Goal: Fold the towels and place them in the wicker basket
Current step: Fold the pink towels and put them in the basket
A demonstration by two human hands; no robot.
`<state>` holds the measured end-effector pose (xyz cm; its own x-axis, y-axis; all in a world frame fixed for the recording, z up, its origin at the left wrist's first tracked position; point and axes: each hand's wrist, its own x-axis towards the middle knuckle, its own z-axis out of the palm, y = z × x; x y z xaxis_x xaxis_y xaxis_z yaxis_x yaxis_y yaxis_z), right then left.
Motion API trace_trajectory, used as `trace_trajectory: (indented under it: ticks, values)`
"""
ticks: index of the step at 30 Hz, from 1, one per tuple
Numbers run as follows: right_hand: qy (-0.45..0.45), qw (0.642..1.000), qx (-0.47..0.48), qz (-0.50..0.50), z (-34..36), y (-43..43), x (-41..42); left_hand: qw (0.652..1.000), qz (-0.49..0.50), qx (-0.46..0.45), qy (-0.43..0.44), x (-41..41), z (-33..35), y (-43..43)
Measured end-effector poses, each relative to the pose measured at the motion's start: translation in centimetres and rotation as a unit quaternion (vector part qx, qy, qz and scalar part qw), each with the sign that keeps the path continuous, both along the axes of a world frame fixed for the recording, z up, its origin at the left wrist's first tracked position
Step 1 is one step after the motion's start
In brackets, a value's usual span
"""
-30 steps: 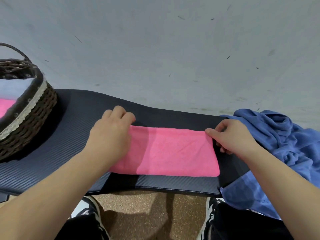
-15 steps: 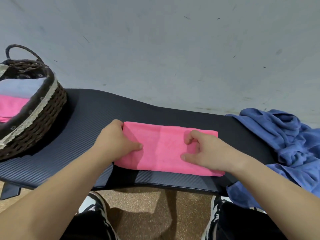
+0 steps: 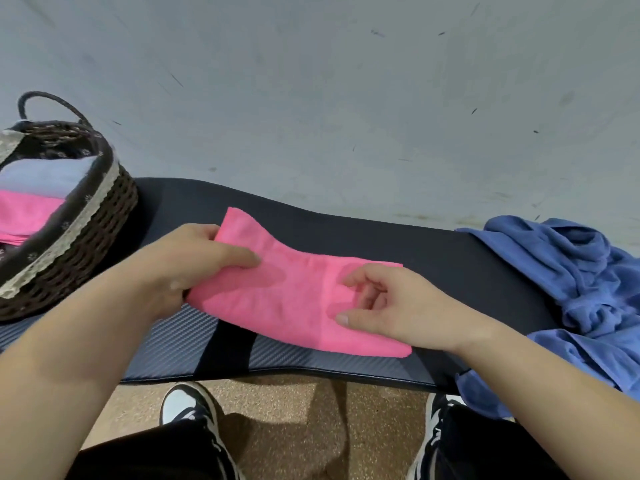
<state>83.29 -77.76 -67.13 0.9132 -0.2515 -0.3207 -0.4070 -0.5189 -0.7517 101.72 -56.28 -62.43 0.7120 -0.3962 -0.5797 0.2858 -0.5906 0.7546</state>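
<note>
Pink towel [image 3: 294, 299], blue towels [image 3: 568, 278], brown basket [image 3: 86, 233]

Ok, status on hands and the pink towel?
Left hand gripping pink towel end, lifting. Right hand pressing towel on bench. Path to wicker basket clear.

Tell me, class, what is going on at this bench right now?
A person is folding a pink towel on a dark bench. The left hand lifts its left end, and the right hand pins the other. The wicker basket holds folded towels; a blue pile waits.
</note>
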Motion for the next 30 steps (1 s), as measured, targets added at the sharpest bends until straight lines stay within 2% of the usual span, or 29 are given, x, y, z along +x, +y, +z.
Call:
trace_trajectory:
  ticks: [3, 7, 13, 17, 21, 22, 25, 27, 30]
  values:
    - [-0.041, 0.994, 0.051, -0.088, 0.8, -0.8, 0.4, 0.999, 0.018, -0.049, -0.006, -1.2, 1.4, -0.6]
    - [0.022, 0.979, 0.112, -0.168, 0.2, -2.4, 0.2, 0.995, -0.031, -0.1, -0.008, -4.7, 0.9, -4.8]
    - [0.07, 0.958, 0.175, -0.215, -0.9, -3.1, -0.1, 0.976, -0.169, -0.038, -0.128, -9.3, -4.3, -10.5]
    - [0.068, 0.968, 0.132, -0.201, -1.4, -2.5, 0.0, 0.959, -0.231, -0.008, -0.166, -10.0, -6.2, -10.7]
    - [0.057, 0.97, 0.093, -0.215, -1.7, -1.7, 0.6, 0.969, -0.196, -0.023, -0.151, -9.4, -5.4, -9.5]
    - [0.057, 0.973, 0.076, -0.213, -1.7, -1.6, 0.6, 0.966, -0.177, -0.001, -0.187, -8.7, -5.1, -8.9]
    - [0.063, 0.98, 0.051, -0.18, -1.2, -1.3, 0.6, 0.926, -0.151, 0.096, -0.332, -6.2, -4.0, -6.6]
    - [0.075, 0.98, 0.07, -0.17, -0.5, -1.2, 0.7, 0.923, -0.16, 0.143, -0.318, -5.3, -4.3, -5.5]
    - [0.09, 0.974, 0.1, -0.18, 0.1, -1.3, 0.8, 0.951, -0.156, 0.157, -0.216, -5.3, -5.3, -5.0]
